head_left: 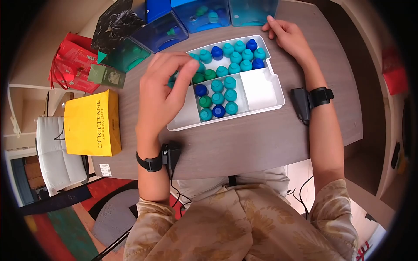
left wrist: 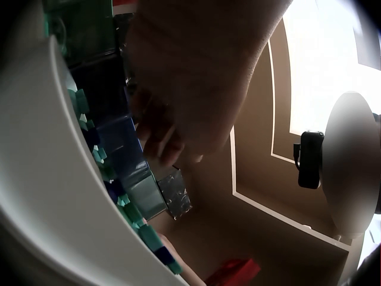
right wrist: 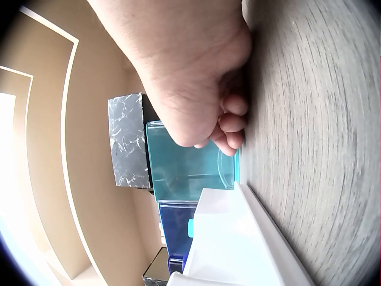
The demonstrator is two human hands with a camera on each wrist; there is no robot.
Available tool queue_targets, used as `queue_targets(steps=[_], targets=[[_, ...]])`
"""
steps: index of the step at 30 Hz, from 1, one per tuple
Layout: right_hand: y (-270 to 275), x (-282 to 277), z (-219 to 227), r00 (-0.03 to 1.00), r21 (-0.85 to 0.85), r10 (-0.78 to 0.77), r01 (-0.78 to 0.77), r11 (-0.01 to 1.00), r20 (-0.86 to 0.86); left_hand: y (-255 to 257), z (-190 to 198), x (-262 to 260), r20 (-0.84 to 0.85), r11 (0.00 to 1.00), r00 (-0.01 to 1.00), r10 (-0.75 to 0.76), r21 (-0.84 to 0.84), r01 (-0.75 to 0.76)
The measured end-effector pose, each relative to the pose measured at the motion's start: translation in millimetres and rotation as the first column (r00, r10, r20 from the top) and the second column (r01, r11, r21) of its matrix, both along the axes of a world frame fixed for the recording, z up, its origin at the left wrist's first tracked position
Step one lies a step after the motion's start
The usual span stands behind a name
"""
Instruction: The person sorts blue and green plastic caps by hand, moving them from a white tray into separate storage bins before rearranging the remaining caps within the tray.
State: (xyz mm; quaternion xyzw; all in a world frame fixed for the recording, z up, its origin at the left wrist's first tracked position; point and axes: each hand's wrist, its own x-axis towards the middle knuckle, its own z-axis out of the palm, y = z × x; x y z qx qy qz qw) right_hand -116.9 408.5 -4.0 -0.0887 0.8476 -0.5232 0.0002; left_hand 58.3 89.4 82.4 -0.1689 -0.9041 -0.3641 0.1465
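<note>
The left hand (head_left: pixel 163 89) hovered over the white tray's (head_left: pixel 261 89) left end, fingertips pinched around a teal cap (head_left: pixel 199 67), lifting it clear. At the far right corner, the right hand (head_left: pixel 287 37) rested with loosely curled, empty fingers, steadying the tray.

Probably a home room, wooden table (head_left: pixel 244 143), gift bags (head_left: pixel 92 124), padded chair (head_left: pixel 54 154), rug (head_left: pixel 65 232)
</note>
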Motion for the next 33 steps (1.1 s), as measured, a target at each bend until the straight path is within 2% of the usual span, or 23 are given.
queue_targets(steps=[3,6,9,18,30,33], targets=[[-1,3,3,1.0,-0.016,0.007,-0.007,1.0,0.01,-5,1,-1,-0.095,0.989,0.987,-0.126,-0.087,0.118],[-2,5,4,1.0,-0.027,0.014,-0.013,1.0,0.025,-4,-3,1,-0.074,0.964,0.972,-0.221,-0.166,0.206],[-2,5,7,0.999,-0.04,0.018,-0.016,0.999,0.047,0,-7,3,-0.018,0.948,0.969,-0.244,-0.215,0.235],[-4,8,11,0.998,-0.045,-0.004,0.007,0.999,0.07,5,-16,3,-0.018,0.95,0.985,-0.173,-0.266,0.162],[-5,8,10,0.996,-0.069,-0.018,0.024,0.997,0.083,7,-19,2,0.012,0.947,0.981,-0.196,-0.257,0.192],[-5,8,10,0.998,-0.052,-0.022,0.026,0.998,0.066,8,-16,2,-0.035,0.955,0.977,-0.208,-0.224,0.196]])
